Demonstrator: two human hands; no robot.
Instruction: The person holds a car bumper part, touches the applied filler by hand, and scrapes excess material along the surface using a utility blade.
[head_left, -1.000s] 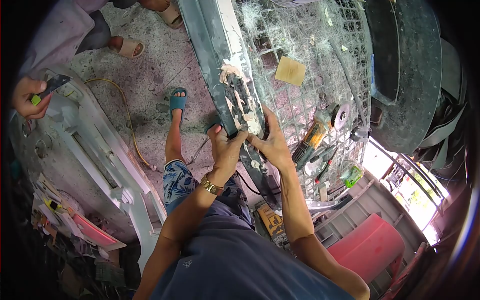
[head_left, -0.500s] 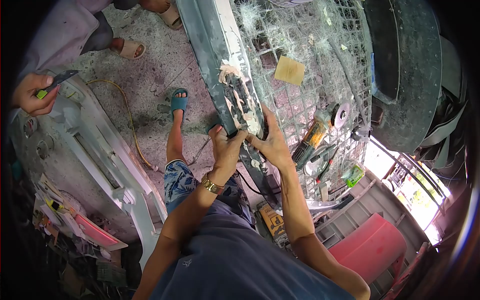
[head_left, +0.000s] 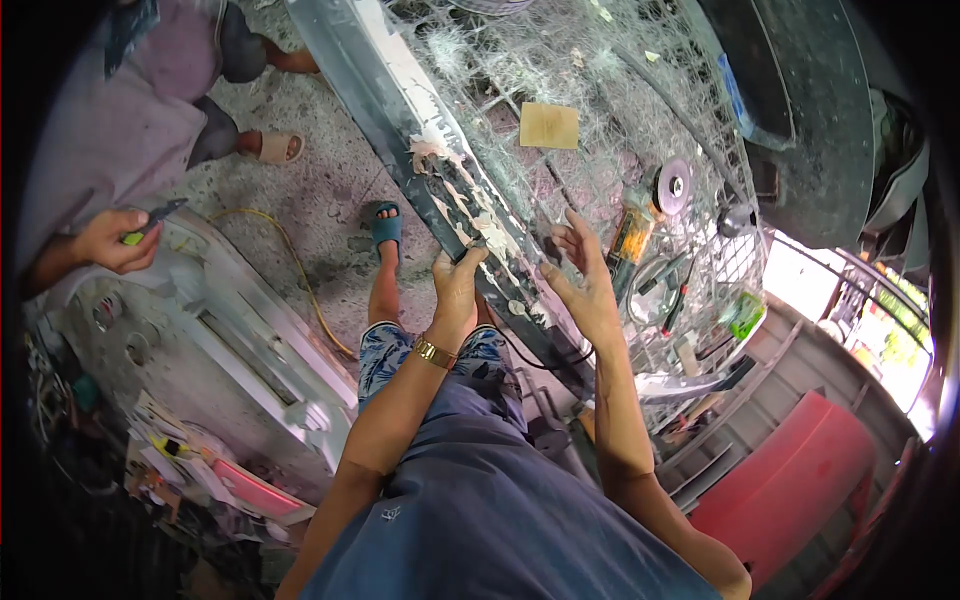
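A long dark grey panel (head_left: 385, 110) runs diagonally from the top centre toward my waist, with a white strip along it and rough pinkish filler (head_left: 465, 190) over its middle. My left hand (head_left: 456, 290), below a gold watch (head_left: 435, 352), grips the panel's near left edge, thumb on top by the filler. To the right of the panel, my right hand (head_left: 588, 285) is off it, fingers apart and holding nothing.
A wire mesh surface on the right bears a yellowish square (head_left: 549, 126), an orange angle grinder (head_left: 632, 232) and a green item (head_left: 746, 314). At left a co-worker's hand (head_left: 122, 240) holds a dark blade above a pale bumper (head_left: 250, 350). A red panel (head_left: 790, 480) lies lower right.
My right hand has let go of the panel and opened to its right. The view has turned, so the panel slants more. The co-worker's hand has moved right and down.
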